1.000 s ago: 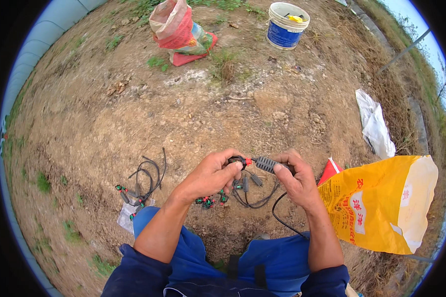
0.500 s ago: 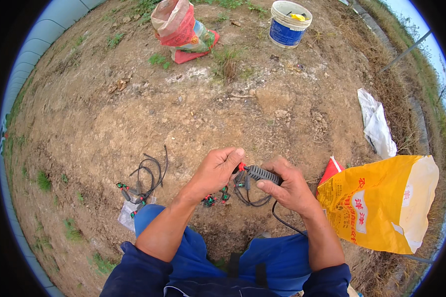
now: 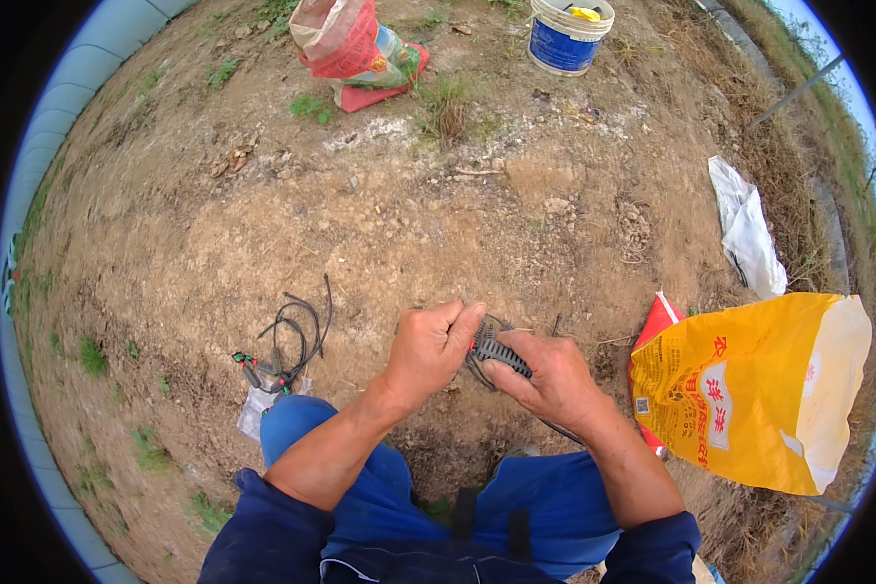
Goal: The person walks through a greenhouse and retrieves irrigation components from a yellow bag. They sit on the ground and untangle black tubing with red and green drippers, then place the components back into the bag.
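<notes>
My left hand (image 3: 436, 347) is closed around the end of a black ribbed fitting (image 3: 501, 352) with a red tip. My right hand (image 3: 545, 378) grips the same fitting from below, thumb along its ribbed side. Thin black tubing (image 3: 478, 370) hangs under the two hands; most of it is hidden by them. Both hands are over bare dirt just in front of my knees in blue trousers (image 3: 380, 487).
A second bundle of black tubing with green and red fittings (image 3: 284, 346) lies on the ground at my left knee. A yellow sack (image 3: 754, 389) lies to the right, a white bag (image 3: 748, 238) beyond it. A red sack (image 3: 346, 49) and a blue-and-white bucket (image 3: 566, 34) stand far ahead.
Both hands drew closer together and slightly lower. My left hand closed tighter over the fitting's end, and the dangling green and red pieces are hidden now.
</notes>
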### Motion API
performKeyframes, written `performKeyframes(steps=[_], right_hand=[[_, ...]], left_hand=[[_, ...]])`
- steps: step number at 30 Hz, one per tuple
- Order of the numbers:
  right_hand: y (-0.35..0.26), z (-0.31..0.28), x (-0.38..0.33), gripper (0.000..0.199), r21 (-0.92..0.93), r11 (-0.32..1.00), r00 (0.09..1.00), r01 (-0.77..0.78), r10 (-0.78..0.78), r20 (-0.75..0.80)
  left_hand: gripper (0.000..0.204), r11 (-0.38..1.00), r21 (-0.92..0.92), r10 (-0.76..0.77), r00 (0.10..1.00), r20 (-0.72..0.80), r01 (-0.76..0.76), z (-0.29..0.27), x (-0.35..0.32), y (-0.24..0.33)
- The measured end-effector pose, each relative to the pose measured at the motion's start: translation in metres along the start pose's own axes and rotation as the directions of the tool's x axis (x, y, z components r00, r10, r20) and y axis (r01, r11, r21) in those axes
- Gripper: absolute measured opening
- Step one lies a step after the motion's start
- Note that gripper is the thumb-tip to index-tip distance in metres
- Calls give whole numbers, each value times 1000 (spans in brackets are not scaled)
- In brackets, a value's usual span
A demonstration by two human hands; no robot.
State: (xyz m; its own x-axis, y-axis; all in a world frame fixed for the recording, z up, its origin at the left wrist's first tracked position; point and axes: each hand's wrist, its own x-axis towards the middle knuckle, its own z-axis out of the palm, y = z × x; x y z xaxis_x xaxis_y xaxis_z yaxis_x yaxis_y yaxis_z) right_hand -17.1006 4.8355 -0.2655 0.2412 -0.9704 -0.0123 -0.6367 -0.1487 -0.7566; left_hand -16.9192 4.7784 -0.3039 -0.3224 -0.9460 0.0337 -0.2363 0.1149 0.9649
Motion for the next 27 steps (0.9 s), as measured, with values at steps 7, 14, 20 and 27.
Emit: performKeyframes(steps=[7,14,20,27], right_hand=[[-1,20,2,25,153,987,998,-53,49,29],[-8,30,3,22,244,956,985,-163,146,88],[0,27,20,30,144,984,990,-104,88,114],[35,4,50,43,-176,969,909,173,-226,-351]], left_hand=[[41,997,77,14,998,-67,-9,-6,-12,-5],[40,998,64,15,996,-85,-9,-10,-21,-13],[37,998,-17,-63,997,-53,62,-17,-19,-29],[28,811,-196,-497,826,266,551,-98,14,-7]])
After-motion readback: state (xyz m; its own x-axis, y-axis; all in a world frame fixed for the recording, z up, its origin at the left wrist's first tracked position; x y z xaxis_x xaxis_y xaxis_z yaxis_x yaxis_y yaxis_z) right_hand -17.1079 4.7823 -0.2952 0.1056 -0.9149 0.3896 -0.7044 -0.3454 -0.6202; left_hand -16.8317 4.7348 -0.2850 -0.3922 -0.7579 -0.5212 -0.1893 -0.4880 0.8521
